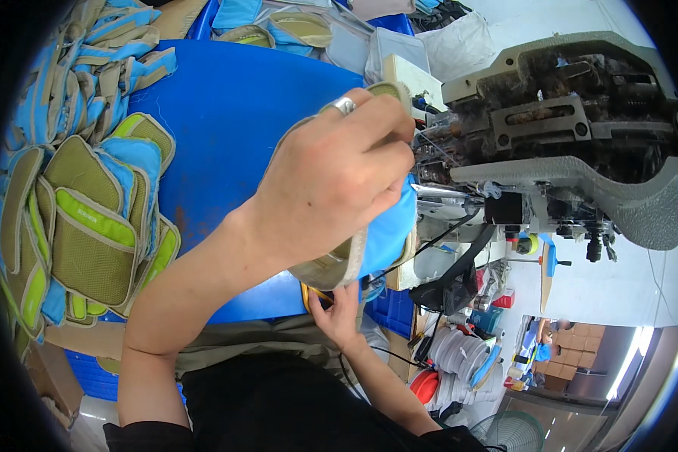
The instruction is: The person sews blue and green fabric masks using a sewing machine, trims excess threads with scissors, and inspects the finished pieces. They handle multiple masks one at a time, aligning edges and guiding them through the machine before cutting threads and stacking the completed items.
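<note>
My left hand, with a ring on one finger, is closed on a blue and khaki padded fabric piece with a pale bound edge. The back of that hand hides much of the piece and the grip. The fabric lies against the working end of a grey sewing machine, whose dark, linty underside faces me. Lower down, beside the table's near edge, my right hand has its fingers closed at a yellow loop-shaped handle. The rest of that handled tool is hidden.
The blue table carries a pile of khaki, green and blue padded pieces at left, with blue straps behind. More fabric parts lie at the back. White webbing rolls and a fan stand at lower right.
</note>
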Action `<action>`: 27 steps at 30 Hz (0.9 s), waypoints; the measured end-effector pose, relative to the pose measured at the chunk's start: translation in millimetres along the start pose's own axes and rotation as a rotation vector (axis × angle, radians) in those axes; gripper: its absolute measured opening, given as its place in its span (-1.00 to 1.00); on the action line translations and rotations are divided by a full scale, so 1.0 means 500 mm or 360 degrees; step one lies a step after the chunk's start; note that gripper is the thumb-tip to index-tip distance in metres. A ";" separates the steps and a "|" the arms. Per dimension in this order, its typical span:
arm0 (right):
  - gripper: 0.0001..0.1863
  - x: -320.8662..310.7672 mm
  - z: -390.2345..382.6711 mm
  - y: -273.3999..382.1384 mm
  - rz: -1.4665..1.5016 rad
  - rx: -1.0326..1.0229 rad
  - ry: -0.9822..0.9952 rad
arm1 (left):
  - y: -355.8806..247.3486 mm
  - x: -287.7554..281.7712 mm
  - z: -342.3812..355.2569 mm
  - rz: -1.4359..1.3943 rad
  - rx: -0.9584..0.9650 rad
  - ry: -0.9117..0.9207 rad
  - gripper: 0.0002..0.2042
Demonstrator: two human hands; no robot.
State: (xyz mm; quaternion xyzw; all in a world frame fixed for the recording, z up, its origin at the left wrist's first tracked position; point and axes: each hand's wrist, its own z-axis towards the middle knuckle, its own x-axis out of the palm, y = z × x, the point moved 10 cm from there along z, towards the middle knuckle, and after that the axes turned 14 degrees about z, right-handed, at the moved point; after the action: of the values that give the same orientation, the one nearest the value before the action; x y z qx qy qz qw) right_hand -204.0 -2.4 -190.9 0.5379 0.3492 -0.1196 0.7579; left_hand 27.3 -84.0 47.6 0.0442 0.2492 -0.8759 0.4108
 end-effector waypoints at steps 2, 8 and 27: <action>-0.49 0.000 -0.001 -0.001 0.0001 -0.0004 -0.0005 | 0.000 0.001 0.000 -0.0002 0.0004 0.0001 -0.82; -0.52 0.002 -0.001 -0.007 0.0014 0.0032 -0.0008 | -0.001 0.003 0.001 -0.0006 0.0021 -0.0006 -0.82; -0.44 -0.004 0.000 0.002 0.0050 0.0090 0.0004 | -0.040 0.010 0.020 0.0296 0.0170 0.0273 -0.86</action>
State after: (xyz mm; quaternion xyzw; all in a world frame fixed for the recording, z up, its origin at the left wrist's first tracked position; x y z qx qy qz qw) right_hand -204.8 -2.3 -189.0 0.5648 0.3381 -0.1167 0.7437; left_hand 10.4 -81.5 62.8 0.1638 0.2313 -0.8390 0.4646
